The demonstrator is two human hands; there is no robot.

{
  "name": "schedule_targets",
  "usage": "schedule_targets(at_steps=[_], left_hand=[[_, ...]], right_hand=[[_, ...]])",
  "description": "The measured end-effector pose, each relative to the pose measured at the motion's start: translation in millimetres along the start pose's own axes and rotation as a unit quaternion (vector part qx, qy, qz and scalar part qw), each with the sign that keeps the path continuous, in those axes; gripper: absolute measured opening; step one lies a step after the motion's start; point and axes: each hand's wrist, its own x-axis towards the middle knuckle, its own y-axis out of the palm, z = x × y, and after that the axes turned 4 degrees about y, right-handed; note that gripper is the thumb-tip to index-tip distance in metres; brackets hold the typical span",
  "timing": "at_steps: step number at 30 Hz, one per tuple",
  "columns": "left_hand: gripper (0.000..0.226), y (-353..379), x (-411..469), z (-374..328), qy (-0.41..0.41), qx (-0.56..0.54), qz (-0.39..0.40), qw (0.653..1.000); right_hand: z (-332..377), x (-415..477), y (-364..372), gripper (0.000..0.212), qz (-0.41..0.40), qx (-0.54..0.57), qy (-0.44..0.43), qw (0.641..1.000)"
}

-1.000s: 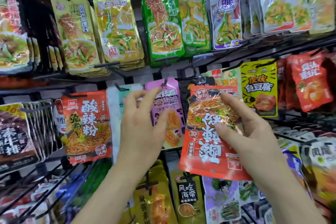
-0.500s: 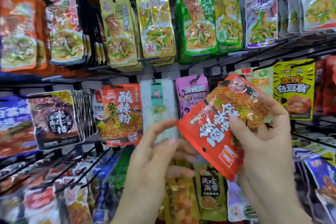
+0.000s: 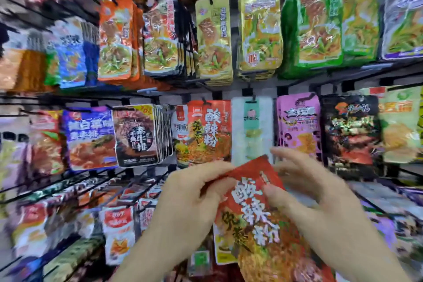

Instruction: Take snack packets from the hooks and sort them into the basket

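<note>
Packet [image 3: 256, 215] is pinched by left hand [image 3: 187, 201] and right hand [image 3: 320, 197], overlapping white pack [image 3: 251, 121] behind.

Single wide-angle view from the wearer's head, facing level into a hook rack [image 3: 246, 92] of hanging snack packets [image 3: 214, 39], close up, left hand [image 3: 190, 204] in frame from 7 o'clock, right hand [image 3: 320, 201] from 5 o'clock, red packet [image 3: 258, 220] nearest the lens at 6 o'clock, margins blurred.

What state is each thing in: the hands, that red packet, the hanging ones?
red packet, off the hooks, tilted, held by both hands.
left hand, pinches its upper corner.
right hand, grips its right edge.
purple packet, hanging on a hook.
black packet, hanging on a hook.
</note>
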Motion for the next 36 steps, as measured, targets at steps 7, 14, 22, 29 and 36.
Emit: schedule_targets(at_steps=[7,14,22,29,36], left_hand=[[0.043,-8.8,4.1,12.5,-0.099,-0.269,-0.084,0.954],[0.032,-32.4,50.9,35.6,0.046,-0.039,-0.154,0.986],[0.039,-37.5,75.7,62.3,0.115,0.067,-0.169,0.977],[0.04,-28.0,78.7,77.4,0.103,0.075,-0.137,0.982],[0.04,-28.7,82.5,83.8,0.06,0.073,-0.088,0.992]], right_hand=[[0.3,20.4,43.8,0.045,-0.068,0.167,0.01,0.984],[22.9,72.8,75.2,0.031,-0.077,0.016,-0.107,0.991],[18.4,103.9,90.3,0.038,-0.103,-0.032,-0.112,0.988],[5.9,105.4,95.1,0.037,-0.106,-0.037,-0.103,0.988],[1.1,111.6,91.0,0.041,-0.084,-0.103,-0.086,0.987]])
